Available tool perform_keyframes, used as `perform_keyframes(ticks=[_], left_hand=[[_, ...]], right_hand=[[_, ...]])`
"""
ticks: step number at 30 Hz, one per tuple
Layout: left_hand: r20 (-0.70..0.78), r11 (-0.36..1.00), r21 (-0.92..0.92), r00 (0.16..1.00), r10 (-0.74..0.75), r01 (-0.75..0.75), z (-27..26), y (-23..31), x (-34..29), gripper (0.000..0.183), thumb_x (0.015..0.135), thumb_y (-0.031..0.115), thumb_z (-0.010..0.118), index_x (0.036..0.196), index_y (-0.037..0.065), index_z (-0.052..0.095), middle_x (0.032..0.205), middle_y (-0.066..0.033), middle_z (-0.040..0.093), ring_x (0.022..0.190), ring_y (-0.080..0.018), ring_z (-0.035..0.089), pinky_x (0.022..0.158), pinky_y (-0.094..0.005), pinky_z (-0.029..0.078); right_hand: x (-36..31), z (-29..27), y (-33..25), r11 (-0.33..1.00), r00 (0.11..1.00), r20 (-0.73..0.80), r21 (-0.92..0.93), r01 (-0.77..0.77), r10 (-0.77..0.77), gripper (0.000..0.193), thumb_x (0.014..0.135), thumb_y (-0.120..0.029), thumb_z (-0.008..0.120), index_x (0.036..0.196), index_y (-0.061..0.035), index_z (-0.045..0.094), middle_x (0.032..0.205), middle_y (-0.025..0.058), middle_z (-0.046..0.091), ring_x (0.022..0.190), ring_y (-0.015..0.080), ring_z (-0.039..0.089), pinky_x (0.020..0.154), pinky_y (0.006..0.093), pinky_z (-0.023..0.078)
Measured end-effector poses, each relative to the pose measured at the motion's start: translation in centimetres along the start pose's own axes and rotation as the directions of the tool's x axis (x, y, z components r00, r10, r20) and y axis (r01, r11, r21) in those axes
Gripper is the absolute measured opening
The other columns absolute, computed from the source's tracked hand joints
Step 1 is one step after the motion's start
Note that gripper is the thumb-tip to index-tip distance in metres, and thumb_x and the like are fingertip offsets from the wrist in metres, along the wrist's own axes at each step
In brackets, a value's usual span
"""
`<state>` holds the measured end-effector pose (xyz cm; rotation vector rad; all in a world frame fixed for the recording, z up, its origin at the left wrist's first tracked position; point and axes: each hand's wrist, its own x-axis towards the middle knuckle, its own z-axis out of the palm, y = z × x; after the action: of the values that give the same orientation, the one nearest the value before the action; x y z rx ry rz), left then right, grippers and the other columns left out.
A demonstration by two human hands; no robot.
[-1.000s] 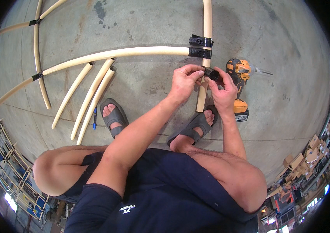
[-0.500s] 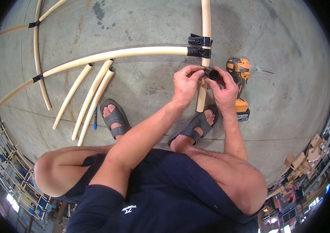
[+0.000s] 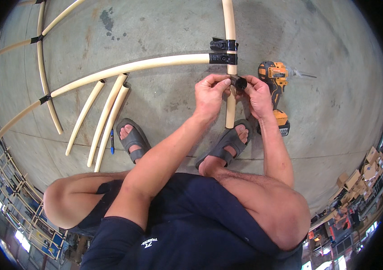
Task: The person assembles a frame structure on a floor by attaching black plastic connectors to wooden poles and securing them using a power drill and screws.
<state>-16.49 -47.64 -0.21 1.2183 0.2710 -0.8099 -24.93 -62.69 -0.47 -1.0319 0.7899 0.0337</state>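
Between both hands is a black pipe joint (image 3: 238,82), its round open end facing up toward me. It is at the upright cream pipe (image 3: 230,112), below two other black joints; whether it is wrapped round the pipe or only lies against it, I cannot tell. My left hand (image 3: 209,96) pinches the joint's left side with thumb and fingers. On its other side, my right hand (image 3: 260,99) grips the rim, fingertips partly hidden. A long cream pipe (image 3: 133,67) runs left from the lower fixed joint (image 3: 223,59). Just above sits another black joint (image 3: 223,45).
An orange and black cordless drill (image 3: 273,72) lies right of my right hand. Three loose cream pipes (image 3: 106,119) and a blue marker (image 3: 112,141) lie left of my feet. Further cream pipe framework (image 3: 43,67) is at the left; cardboard boxes (image 3: 362,171) are piled far right.
The black joint has turned a little in my fingers, so its round opening shows more fully. Both hands keep their hold, and the whole view has shifted slightly.
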Motion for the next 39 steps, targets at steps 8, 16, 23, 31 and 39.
perform_keyframes(ticks=[8, 16, 23, 31, 39], left_hand=[[-0.001, 0.999, -0.049, 1.000, 0.008, -0.008, -0.1, -1.0, 0.1, 0.010, 0.096, 0.001, 0.068, 0.105, -0.003, 0.071, 0.093, -0.0084, 0.073, 0.079, -0.0129, 0.066, 0.073, -0.0272, 0.055], [0.039, 0.981, -0.192, 0.999, -0.030, 0.037, -0.4, -2.1, 0.4, 0.007, 0.098, 0.003, 0.067, 0.104, -0.002, 0.069, 0.094, -0.0069, 0.071, 0.080, -0.0130, 0.063, 0.073, -0.0277, 0.053], [-0.022, 0.990, -0.136, 0.999, -0.035, 0.032, -0.3, -1.6, 0.0, 0.011, 0.099, 0.004, 0.067, 0.108, -0.002, 0.069, 0.094, -0.0057, 0.071, 0.078, -0.0124, 0.064, 0.071, -0.0270, 0.053], [-0.017, 0.994, -0.046, 0.994, -0.105, 0.104, 0.0, -1.0, -0.2, 0.011, 0.103, 0.009, 0.063, 0.111, 0.001, 0.064, 0.094, -0.0046, 0.069, 0.078, -0.0121, 0.063, 0.070, -0.0267, 0.053], [0.037, 0.983, -0.174, 0.998, -0.051, 0.056, 0.2, -1.3, -0.6, 0.014, 0.104, 0.008, 0.061, 0.114, 0.000, 0.064, 0.098, -0.0057, 0.068, 0.081, -0.0130, 0.062, 0.074, -0.0276, 0.054]], right_hand=[[0.0, 0.6, -0.7, 0.990, 0.996, 0.086, -0.140, 0.001, 0.011, 0.014, 0.106, -0.020, 0.059, 0.111, -0.0074, 0.058, 0.086, -0.0001, 0.063, 0.075, 0.0087, 0.064, 0.056, 0.0248, 0.057], [1.3, -0.5, 0.4, 0.978, 0.978, 0.209, -0.200, 0.051, -0.008, 0.028, 0.111, -0.033, 0.048, 0.104, -0.0093, 0.061, 0.077, -0.0050, 0.057, 0.063, 0.0043, 0.055, 0.050, 0.0216, 0.043], [0.8, 1.5, -0.5, 0.984, 0.991, 0.074, -0.151, -0.096, 0.108, 0.042, 0.107, -0.044, 0.055, 0.101, -0.0048, 0.067, 0.072, -0.0057, 0.059, 0.065, 0.0039, 0.050, 0.057, 0.0221, 0.040], [0.1, 0.1, 0.0, 0.992, 0.992, 0.018, 0.004, 0.124, -0.124, 0.019, 0.104, -0.021, 0.063, 0.107, -0.0017, 0.065, 0.083, 0.0027, 0.066, 0.071, 0.0081, 0.062, 0.054, 0.0240, 0.051], [0.4, 0.2, 0.5, 0.991, 0.995, 0.050, -0.106, 0.087, -0.082, 0.017, 0.106, -0.018, 0.058, 0.101, -0.0020, 0.059, 0.081, 0.0018, 0.062, 0.067, 0.0083, 0.060, 0.054, 0.0262, 0.054]])
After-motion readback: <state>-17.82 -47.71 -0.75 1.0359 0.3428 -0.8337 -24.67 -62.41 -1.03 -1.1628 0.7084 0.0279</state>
